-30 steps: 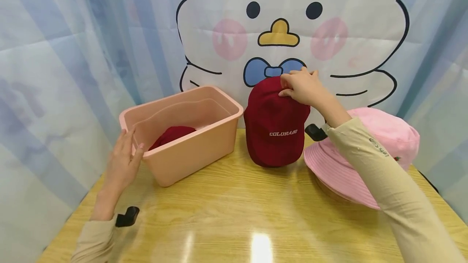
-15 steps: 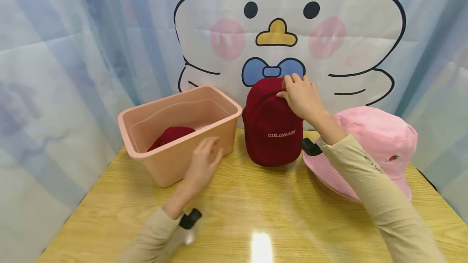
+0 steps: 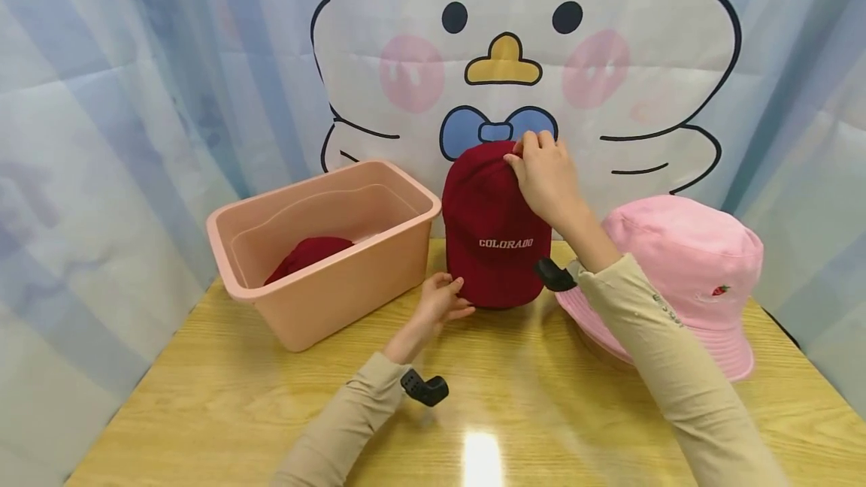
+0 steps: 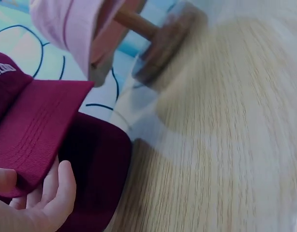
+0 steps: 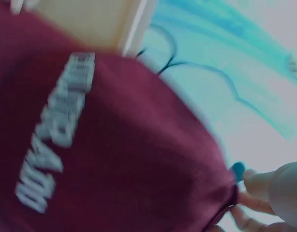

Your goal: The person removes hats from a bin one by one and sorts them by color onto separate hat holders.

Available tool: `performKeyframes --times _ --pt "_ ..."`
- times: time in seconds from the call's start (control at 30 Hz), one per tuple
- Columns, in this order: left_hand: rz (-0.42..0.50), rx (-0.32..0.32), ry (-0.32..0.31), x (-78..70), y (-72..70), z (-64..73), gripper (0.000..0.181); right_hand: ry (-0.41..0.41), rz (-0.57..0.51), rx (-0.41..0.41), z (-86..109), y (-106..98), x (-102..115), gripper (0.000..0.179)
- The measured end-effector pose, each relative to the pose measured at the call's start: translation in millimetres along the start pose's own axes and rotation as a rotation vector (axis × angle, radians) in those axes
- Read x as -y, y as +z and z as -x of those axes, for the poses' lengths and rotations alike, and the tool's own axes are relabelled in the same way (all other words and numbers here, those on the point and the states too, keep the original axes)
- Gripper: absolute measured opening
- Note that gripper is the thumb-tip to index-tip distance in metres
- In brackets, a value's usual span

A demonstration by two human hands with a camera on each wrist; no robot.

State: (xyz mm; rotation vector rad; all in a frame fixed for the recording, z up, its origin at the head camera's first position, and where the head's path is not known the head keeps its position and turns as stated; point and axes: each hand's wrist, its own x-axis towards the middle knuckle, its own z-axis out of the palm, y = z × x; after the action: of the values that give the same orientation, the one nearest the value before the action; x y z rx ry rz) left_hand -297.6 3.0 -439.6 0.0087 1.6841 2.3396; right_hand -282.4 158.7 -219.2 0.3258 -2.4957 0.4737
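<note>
Leftmost, toward the far left corner of the desk (image 3: 271, 412), stands the bin (image 3: 358, 295), slanted, with a dark red cloth piece (image 3: 307, 254) lying inside; its shape suggests a cap, though most of it is hidden by the near wall. Just beside the bin's right end, the left hand (image 3: 436, 303) is partly closed at the lower left corner of the cap (image 3: 497, 201), thumb on the outer face of the brim and fingers behind, pinching it. The cap, lettered COLORADO, is upright near the middle of the desk's far edge, brim down. In the left wrist view a second brim (image 4: 100, 159) shows behind the first, so another cap probably sits under this one. The cap looks light, with a soft crown that would sag or dent under a squeeze and a stiffer brim; the woven cloth should not slip, and nothing about it seems fragile. The brim's edge looks the firmest place to take hold, with a second pinch at the crown to keep it from folding. Up there the right hand (image 3: 549, 175) has thumb and fingers closed on the crown's top right. Farther right, near the desk's right edge, the pink hat (image 3: 683, 246) sits on a wooden stand (image 4: 163, 43).
</note>
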Motion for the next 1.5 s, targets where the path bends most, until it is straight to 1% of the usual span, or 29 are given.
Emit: performKeyframes --times 0.07,0.13,0.17,0.23,0.27,0.33,0.4,0.43,0.5,0.57,0.63,0.67,0.73,0.77,0.8,0.87,0.9,0.97,1.03,1.13,1.23,1.3,1.33,1.37,1.4,1.43,1.47,1.5 --pt "0.029 -0.018 -0.009 -11.6 3.9 12.1 0.036 0.006 -0.130 -0.038 12.8 -1.0 0.6 0.024" --pt "0.046 -0.038 -0.024 -22.7 7.2 23.0 0.026 0.017 -0.254 -0.061 30.2 -0.7 0.3 0.023" --pt "0.035 -0.073 -0.059 -34.9 13.0 34.5 0.020 0.030 -0.307 -0.068 40.6 -0.1 0.2 0.023" --pt "0.067 -0.061 -0.069 -44.9 14.6 43.4 0.011 0.084 -0.398 -0.059 64.1 3.8 -0.8 0.024" --pt "0.079 -0.055 -0.082 -49.8 15.6 46.9 0.008 0.124 -0.441 -0.040 76.6 7.2 -1.6 0.024" --pt "0.121 -0.028 -0.097 -55.7 15.0 50.7 0.005 0.239 -0.521 0.012 102.0 14.7 -2.5 0.026" --pt "0.158 -0.011 -0.113 -60.5 14.0 52.3 0.004 0.383 -0.627 0.089 125.3 24.0 -2.4 0.029" --pt "0.170 -0.013 -0.122 -62.4 13.8 51.9 0.005 0.460 -0.701 0.133 135.1 28.6 -2.1 0.032" --pt "0.186 -0.013 -0.119 -64.0 12.5 50.0 0.007 0.600 -0.866 0.220 150.0 37.1 -1.7 0.040" --pt "0.197 -0.018 -0.123 -65.5 12.6 47.9 0.008 0.725 -1.070 0.271 157.3 45.0 -1.9 0.049" --pt "0.213 -0.008 -0.122 -67.2 13.8 46.1 0.007 0.856 -1.296 0.261 157.5 51.0 -2.4 0.044" --pt "0.217 -0.002 -0.124 -68.5 15.0 45.4 0.006 0.905 -1.398 0.235 155.6 53.2 -2.9 0.039" --pt "0.230 0.003 -0.119 -72.3 18.1 44.4 0.003 0.980 -1.563 0.137 149.1 55.6 -4.1 0.020" --pt "0.233 0.008 -0.111 -74.5 20.2 43.9 0.004 1.010 -1.630 0.082 145.2 56.0 -4.8 0.014" --pt "0.235 0.011 -0.098 -77.1 22.4 43.3 0.005 1.028 -1.680 0.034 141.2 56.1 -5.7 0.016" --pt "0.230 -0.003 -0.081 -81.9 26.9 41.7 0.008 1.027 -1.726 -0.020 133.8 56.3 -7.3 0.020" --pt "0.221 -0.017 -0.078 -83.5 28.8 41.0 0.008 1.031 -1.734 -0.035 131.0 56.9 -8.1 0.022" --pt "0.203 -0.050 -0.099 -83.9 31.1 39.1 0.007 1.057 -1.730 -0.033 128.4 59.9 -9.5 0.019" --pt "0.184 -0.104 -0.144 -80.7 29.9 38.7 0.006 1.099 -1.692 -0.005 130.3 66.1 -9.6 0.013" --pt "0.164 -0.165 -0.211 -69.1 21.9 40.6 0.008 1.164 -1.644 0.040 139.1 79.9 -10.0 0.011" --pt "0.153 -0.193 -0.220 -55.9 16.2 42.4 0.011 1.163 -1.604 0.066 147.1 93.1 -13.7 0.013" --pt "0.142 -0.212 -0.221 -44.4 15.1 38.4 0.013 1.159 -1.594 0.076 150.7 98.5 -18.3 0.013" --pt "0.147 -0.227 -0.227 -37.8 15.2 34.4 0.013 1.164 -1.594 0.078 151.8 100.4 -21.2 0.014" --pt "0.165 -0.224 -0.219 -31.4 13.8 30.4 0.014 1.171 -1.595 0.082 152.7 101.6 -24.1 0.013" --pt "0.196 -0.206 -0.224 -17.8 8.4 17.9 0.014 1.178 -1.602 0.092 153.6 102.4 -27.1 0.014" --pt "0.233 -0.210 -0.238 -7.4 5.0 7.6 0.012 1.191 -1.616 0.103 154.5 102.6 -30.0 0.016" --pt "0.279 -0.190 -0.254 8.4 -3.2 -8.7 0.011 1.202 -1.636 0.123 155.6 102.4 -32.8 0.017" --pt "0.330 -0.175 -0.284 18.6 -9.6 -19.9 0.011 1.214 -1.661 0.143 156.6 101.8 -35.0 0.017"
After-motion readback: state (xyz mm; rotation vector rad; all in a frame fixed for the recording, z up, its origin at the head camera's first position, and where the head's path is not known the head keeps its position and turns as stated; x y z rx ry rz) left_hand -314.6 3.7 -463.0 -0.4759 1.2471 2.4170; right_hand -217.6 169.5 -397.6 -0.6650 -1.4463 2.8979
